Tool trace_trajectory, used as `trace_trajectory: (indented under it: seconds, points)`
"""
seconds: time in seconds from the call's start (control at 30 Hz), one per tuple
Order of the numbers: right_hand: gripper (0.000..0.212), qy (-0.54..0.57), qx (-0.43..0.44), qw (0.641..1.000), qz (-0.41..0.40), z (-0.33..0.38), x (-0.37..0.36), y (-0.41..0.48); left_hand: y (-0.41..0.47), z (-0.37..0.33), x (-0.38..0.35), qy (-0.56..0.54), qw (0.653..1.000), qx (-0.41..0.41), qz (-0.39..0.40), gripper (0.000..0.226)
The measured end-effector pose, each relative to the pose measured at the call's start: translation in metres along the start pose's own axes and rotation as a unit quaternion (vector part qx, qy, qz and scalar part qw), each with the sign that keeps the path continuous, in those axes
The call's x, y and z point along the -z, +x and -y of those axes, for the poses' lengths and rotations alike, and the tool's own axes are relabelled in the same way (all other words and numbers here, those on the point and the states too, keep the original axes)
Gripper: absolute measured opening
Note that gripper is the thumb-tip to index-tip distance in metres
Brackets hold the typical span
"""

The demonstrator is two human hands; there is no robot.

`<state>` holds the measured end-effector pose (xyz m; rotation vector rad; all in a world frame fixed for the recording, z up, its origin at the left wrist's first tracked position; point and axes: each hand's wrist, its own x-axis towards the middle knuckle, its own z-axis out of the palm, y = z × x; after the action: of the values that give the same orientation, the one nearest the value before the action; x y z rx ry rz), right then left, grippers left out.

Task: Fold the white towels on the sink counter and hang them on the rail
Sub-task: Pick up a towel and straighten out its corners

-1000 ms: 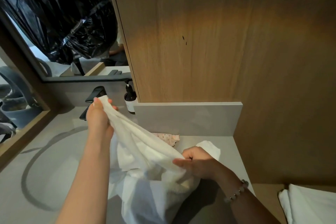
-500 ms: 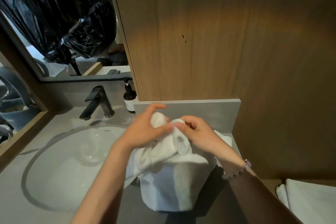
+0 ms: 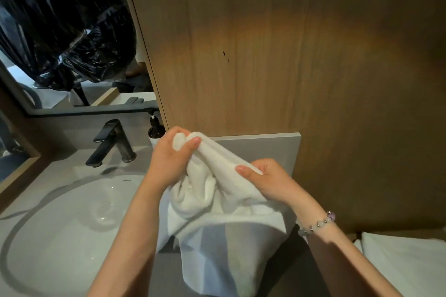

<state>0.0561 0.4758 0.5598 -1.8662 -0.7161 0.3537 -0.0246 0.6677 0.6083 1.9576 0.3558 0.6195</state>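
At the left, the white oval sink basin [image 3: 72, 212] and the matte black tap [image 3: 113, 142] are in full sight. A second ago the towel, stretched out, covered part of them. A dark pump bottle [image 3: 155, 130] stands behind the left hand [image 3: 172, 159].

That hand is raised near the grey backsplash [image 3: 265, 149], its fingers curled and its thumb pressed down, pinching a gathered corner of the white terry towel [image 3: 217, 231]. Half a second back the two hands met over the cloth. They have since drawn a little apart.

The right hand [image 3: 268, 181], lower and nearer, grips the other end of the top edge with bent fingers. A pale bead bracelet [image 3: 318, 223] sits on its wrist.

The towel is held in the air above the grey counter [image 3: 166, 272], just right of the basin. Its top edge slopes from upper left down to lower right. Its long axis hangs downward toward the person, bunched in folds between the hands and flatter below.

Bringing the ends together suggests the first fold is made, though the layers look uneven and probably need squaring. No rail is in view.

Another folded white cloth [image 3: 405, 265] lies at the far right.
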Motion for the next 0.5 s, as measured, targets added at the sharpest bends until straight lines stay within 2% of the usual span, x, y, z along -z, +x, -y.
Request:
trace_trajectory:
  seconds: [0.13,0.4,0.5]
  points:
    - [0.051,0.024,-0.023,0.998,-0.056,-0.009,0.023,-0.003,0.007,0.010,0.017,0.023,0.999,0.023,-0.017,0.015]
    - [0.053,0.009,-0.017,0.994,-0.105,-0.022,0.061,-0.006,0.007,0.047,0.035,0.038,0.993,0.092,-0.059,0.015]
    - [0.052,0.017,-0.011,0.994,-0.107,-0.022,0.065,-0.006,0.003,0.048,0.032,0.096,0.990,0.093,-0.051,0.014]
